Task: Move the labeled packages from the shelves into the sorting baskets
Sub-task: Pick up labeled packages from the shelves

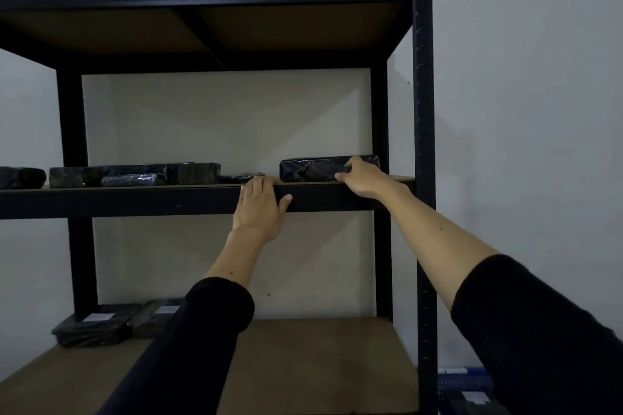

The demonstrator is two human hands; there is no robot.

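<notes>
Near shelf (135,200) front-right corner: black package (313,169) gripped by right hand (362,178); left hand (259,209) flat (front edge).

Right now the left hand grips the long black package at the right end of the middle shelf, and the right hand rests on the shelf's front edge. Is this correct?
The hands are swapped. In the head view the right hand grips the long black package at the right end of the middle shelf, and the left hand rests on the shelf's front edge.
</notes>
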